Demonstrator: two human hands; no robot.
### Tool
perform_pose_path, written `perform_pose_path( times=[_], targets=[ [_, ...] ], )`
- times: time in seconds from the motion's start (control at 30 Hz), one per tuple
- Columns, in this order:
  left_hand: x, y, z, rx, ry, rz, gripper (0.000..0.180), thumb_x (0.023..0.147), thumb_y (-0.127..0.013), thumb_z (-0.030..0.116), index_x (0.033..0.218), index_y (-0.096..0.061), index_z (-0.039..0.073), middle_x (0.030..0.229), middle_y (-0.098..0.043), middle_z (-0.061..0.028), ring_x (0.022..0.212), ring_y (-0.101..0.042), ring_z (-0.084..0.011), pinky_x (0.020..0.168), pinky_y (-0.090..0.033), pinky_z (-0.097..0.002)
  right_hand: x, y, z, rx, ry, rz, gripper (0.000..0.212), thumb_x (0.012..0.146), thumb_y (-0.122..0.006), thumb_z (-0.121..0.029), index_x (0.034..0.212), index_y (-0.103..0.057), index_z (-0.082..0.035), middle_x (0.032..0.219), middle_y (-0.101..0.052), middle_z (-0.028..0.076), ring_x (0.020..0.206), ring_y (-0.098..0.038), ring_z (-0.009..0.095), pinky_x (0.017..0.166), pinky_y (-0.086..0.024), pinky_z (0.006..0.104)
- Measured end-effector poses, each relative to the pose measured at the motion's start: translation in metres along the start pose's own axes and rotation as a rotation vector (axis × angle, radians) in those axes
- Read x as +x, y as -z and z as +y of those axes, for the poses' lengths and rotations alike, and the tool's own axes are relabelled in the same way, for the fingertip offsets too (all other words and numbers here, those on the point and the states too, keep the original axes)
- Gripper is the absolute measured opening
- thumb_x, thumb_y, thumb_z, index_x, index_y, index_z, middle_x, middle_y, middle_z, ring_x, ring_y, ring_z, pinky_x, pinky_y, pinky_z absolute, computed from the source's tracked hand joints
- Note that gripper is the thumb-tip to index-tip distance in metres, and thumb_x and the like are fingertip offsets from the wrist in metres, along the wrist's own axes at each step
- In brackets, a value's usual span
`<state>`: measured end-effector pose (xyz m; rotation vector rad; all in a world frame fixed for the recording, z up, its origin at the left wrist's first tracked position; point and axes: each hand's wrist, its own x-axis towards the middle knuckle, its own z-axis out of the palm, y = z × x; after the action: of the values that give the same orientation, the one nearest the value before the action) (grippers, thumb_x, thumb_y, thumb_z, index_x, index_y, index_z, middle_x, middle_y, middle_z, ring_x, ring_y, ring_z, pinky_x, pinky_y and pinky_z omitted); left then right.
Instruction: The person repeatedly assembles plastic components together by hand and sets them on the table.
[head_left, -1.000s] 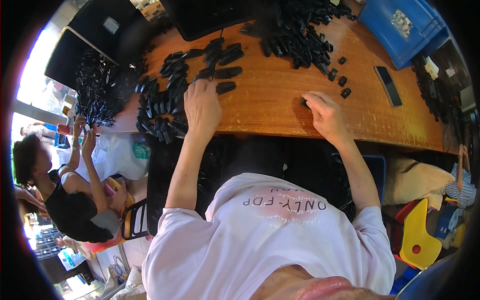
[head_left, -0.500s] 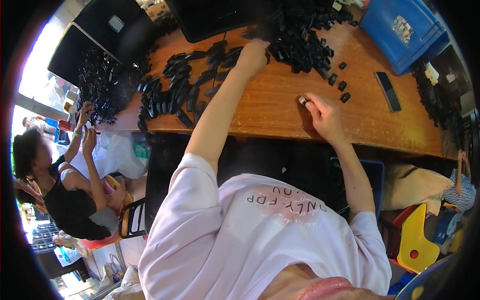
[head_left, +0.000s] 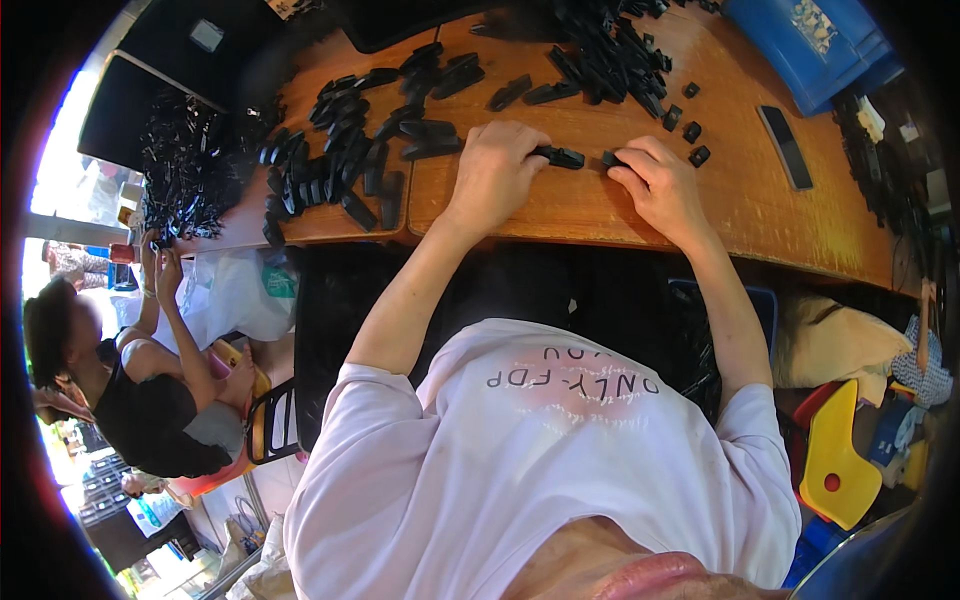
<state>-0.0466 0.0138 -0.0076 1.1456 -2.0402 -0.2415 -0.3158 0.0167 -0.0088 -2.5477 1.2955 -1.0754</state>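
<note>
My left hand (head_left: 494, 170) is closed on a long black plastic piece (head_left: 566, 158), which points to the right just above the wooden table (head_left: 560, 210). Facing it across a small gap, my right hand (head_left: 660, 185) pinches a small dark piece (head_left: 611, 158) between thumb and fingers; most of that piece is hidden. Left of my left hand lie several long black plastic pieces (head_left: 345, 125), spread in loose rows. Beyond both hands is a heap of similar black pieces (head_left: 615, 60). Several small black blocks (head_left: 698, 156) lie just past my right hand.
A phone (head_left: 785, 147) lies at the right, near a blue plastic bin (head_left: 815, 50). Black parts are piled at the far left (head_left: 185, 170), below a dark box (head_left: 200, 50). A co-worker (head_left: 150, 380) sits at the left. A yellow chair (head_left: 840, 460) stands at the lower right.
My left hand has come back from the heap toward me, now holding a long black piece. My right hand has moved slightly away from me, keeping its small piece. The two hands are closer together.
</note>
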Motion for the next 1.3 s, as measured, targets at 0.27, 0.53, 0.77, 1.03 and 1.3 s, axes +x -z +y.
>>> perform_pose_path(
  times=[0.27,0.53,0.77,1.03,1.3],
  targets=[
    [0.0,-0.002,-0.004,-0.183,0.047,-0.026,0.02,0.082,-0.081,0.002,0.102,-0.078,0.002,0.099,-0.075,-0.0119,0.098,-0.067,-0.0311,0.087,-0.053,-0.0409,0.017,-0.015,-0.013,0.102,0.099,-0.022,0.014,0.087,-0.08,-0.012,0.094,-0.073,-0.003,0.096,-0.068,0.011,0.088,-0.068,0.033,0.073,-0.054,0.0434],
    [0.002,-0.005,-0.01,-0.084,0.016,0.019,0.022,0.082,-0.079,0.006,0.104,-0.077,0.003,0.098,-0.075,-0.0136,0.096,-0.068,-0.0347,0.087,-0.053,-0.0429,0.038,-0.047,-0.02,0.074,0.194,0.008,0.014,0.084,-0.079,-0.01,0.084,-0.067,-0.003,0.092,-0.066,0.011,0.087,-0.065,0.034,0.071,-0.054,0.0438],
    [-0.023,0.045,-0.025,0.458,0.047,0.227,0.031,0.087,-0.07,0.001,0.118,-0.074,0.006,0.116,-0.074,-0.0104,0.11,-0.065,-0.033,0.098,-0.047,-0.0464,-0.005,0.061,0.021,-0.344,0.042,0.017,0.042,0.082,-0.066,0.009,0.12,-0.074,-0.007,0.123,-0.068,0.008,0.113,-0.066,0.032,0.087,-0.059,0.042],
    [0.049,-0.003,-0.046,0.419,0.143,0.243,0.026,0.095,-0.066,0.011,0.119,-0.075,0.005,0.116,-0.074,-0.0155,0.107,-0.069,-0.038,0.094,-0.055,-0.0508,-0.029,0.066,0.063,-0.329,-0.035,-0.11,0.036,0.09,-0.062,0.006,0.122,-0.073,-0.005,0.12,-0.068,0.012,0.113,-0.065,0.034,0.086,-0.057,0.0443],
    [0.024,-0.016,-0.004,0.412,-0.133,0.011,0.025,0.083,-0.064,-0.004,0.106,-0.071,0.004,0.11,-0.07,-0.0136,0.101,-0.068,-0.0351,0.085,-0.057,-0.0442,-0.014,0.024,0.015,0.388,-0.229,-0.243,0.017,0.095,-0.076,-0.011,0.108,-0.075,0.0,0.108,-0.072,0.015,0.088,-0.071,0.03,0.077,-0.055,0.0376]
  ],
)
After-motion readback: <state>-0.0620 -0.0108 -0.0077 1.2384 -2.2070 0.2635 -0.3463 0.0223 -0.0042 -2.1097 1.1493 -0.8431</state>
